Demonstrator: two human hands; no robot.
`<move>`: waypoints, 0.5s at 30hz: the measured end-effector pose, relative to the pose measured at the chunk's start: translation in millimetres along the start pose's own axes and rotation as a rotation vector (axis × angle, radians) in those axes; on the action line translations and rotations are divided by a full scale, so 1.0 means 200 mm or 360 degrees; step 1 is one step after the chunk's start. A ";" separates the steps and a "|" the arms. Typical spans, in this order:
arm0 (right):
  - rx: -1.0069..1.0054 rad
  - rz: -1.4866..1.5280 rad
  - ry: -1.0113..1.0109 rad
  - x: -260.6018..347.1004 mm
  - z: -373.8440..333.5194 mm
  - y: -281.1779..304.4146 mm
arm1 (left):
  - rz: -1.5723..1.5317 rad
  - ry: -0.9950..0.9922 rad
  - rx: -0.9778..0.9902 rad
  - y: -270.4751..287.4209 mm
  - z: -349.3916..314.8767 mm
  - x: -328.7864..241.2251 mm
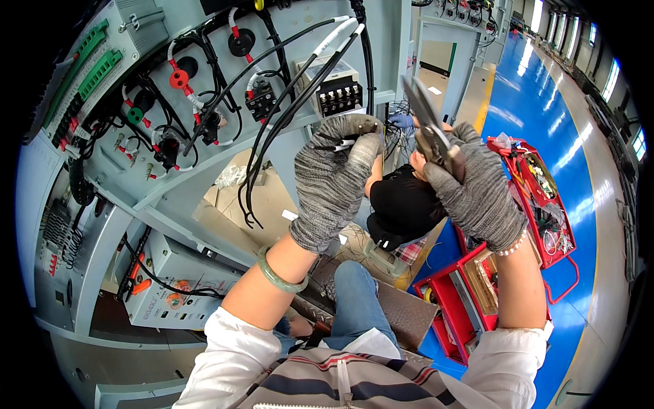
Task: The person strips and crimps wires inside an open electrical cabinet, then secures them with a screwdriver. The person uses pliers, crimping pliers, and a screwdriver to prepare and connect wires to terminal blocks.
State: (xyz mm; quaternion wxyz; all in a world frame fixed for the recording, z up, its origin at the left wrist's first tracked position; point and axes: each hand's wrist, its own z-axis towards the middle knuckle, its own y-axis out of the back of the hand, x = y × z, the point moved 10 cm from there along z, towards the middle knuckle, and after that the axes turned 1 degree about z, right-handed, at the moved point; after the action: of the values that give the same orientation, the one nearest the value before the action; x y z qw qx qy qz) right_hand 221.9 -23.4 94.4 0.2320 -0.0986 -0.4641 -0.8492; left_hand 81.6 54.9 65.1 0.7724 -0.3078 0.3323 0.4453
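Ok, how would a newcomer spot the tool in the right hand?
Find the red toolbox on the blue floor, then look left to the right hand in a grey glove. The metal tool there points long, dark jaws upward; unlike the toolbox's contents, it's gripped.

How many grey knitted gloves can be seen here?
2: one on the left hand, one on the right hand, which grips a plier-like tool. No others show, though some could be hidden.

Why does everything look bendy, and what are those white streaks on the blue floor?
Head view: the fisheye lens curves straight edges, like the right side of the blue floor; head view: those streaks look like glare on it, probably from the bright windows.
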 end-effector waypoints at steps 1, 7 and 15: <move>0.0024 -0.0196 0.0048 0.04 0.01 0.03 | 0.0020 0.0037 -0.0005 -0.01 0.01 0.01; -0.0191 -0.0053 -0.0047 0.08 0.07 0.04 | 0.0266 -0.0047 0.0065 0.00 0.04 -0.01; -0.0350 -0.0294 0.0174 0.19 0.14 -0.01 | 0.0649 -0.0082 0.0119 0.00 0.04 -0.03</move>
State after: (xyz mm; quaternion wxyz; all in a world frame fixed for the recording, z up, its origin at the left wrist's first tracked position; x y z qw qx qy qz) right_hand 187.0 -11.3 122.8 0.1656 -0.0338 -0.3621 -0.9167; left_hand 80.8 57.2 74.6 0.6854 -0.1939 0.3842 0.5874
